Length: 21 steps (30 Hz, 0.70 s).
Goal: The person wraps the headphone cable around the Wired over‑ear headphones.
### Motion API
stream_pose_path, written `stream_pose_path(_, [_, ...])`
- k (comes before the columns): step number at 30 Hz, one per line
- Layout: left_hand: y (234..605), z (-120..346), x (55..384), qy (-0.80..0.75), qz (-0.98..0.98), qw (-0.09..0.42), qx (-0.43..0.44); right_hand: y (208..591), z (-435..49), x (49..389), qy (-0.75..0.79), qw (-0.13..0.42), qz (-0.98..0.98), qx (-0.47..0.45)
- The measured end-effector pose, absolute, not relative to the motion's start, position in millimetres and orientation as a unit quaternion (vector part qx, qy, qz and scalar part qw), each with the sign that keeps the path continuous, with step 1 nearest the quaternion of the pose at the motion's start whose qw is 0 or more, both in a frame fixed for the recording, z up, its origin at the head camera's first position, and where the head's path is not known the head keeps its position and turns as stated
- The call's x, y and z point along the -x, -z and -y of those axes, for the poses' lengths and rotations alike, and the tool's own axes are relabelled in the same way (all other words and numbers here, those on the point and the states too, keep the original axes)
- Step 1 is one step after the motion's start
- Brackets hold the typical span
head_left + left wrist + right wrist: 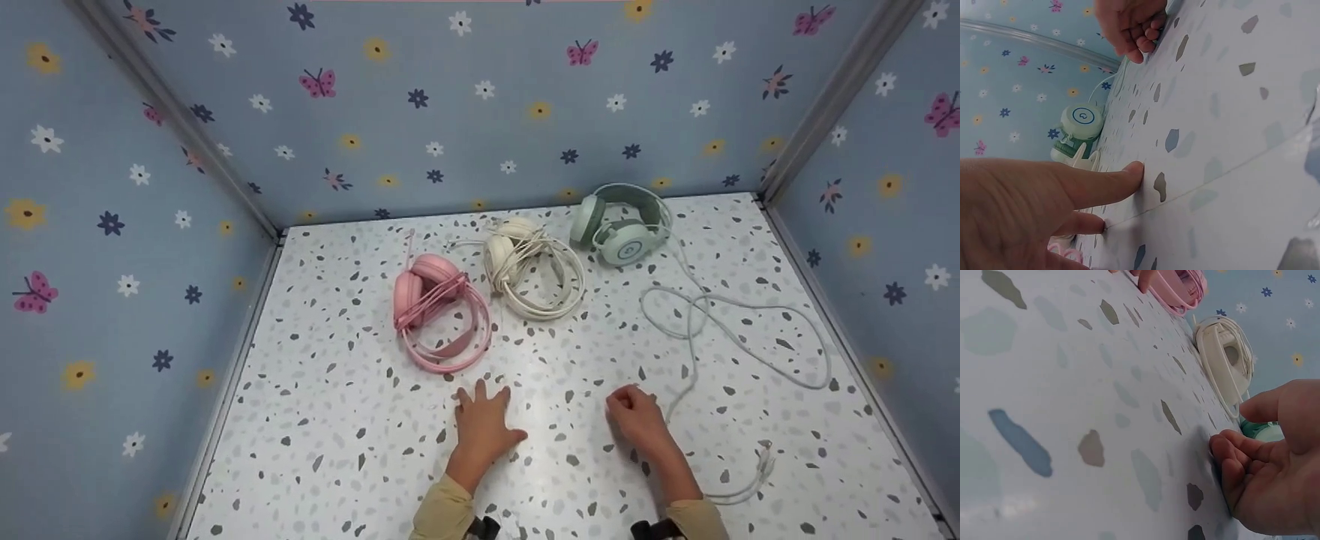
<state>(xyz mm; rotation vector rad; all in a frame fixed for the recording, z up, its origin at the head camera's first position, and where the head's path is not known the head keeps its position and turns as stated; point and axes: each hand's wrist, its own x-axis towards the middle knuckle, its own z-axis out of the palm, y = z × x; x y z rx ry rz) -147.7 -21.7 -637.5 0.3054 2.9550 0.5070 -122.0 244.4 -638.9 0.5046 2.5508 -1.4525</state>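
Observation:
My left hand [484, 426] rests on the speckled table with its fingers spread, just in front of the pink headphones [409, 296]. Those have their cable wound around the earcups. To the right my right hand [637, 416] lies on the tabletop, fingers loosely curled, holding nothing. Cream headphones [499, 259], also wrapped in their cable, sit at the middle back. Green headphones [626, 244] stand at the back right, and their loose cable [739, 304] trails across the right side, passing close by my right wrist.
Blue flowered panels [465, 97] wall in the table [315, 420] at the back and both sides. Metal rails run along the panel corners. The end of the green headphones' cable, a small plug bundle [765, 461], lies at the front right.

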Motion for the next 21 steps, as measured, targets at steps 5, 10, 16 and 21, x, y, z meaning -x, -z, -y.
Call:
stream_pose_path(5, [634, 23, 149, -0.167, -0.980, 0.054, -0.099, 633, -239, 136, 0.476, 0.100, -0.858, -0.166])
stream_pose_path(10, [633, 22, 151, -0.162, -0.980, 0.051, -0.100, 610, -255, 180, 0.507, 0.112, -0.833, -0.191])
stream_pose_path(16, [633, 21, 152, -0.156, -0.981, 0.050, -0.101, 580, -279, 276, 0.583, 0.024, -0.759, -0.289])
stream_pose_path(21, [635, 23, 152, -0.156, -0.982, 0.055, -0.092, 563, -285, 350, 0.637, 0.015, -0.691, -0.342])
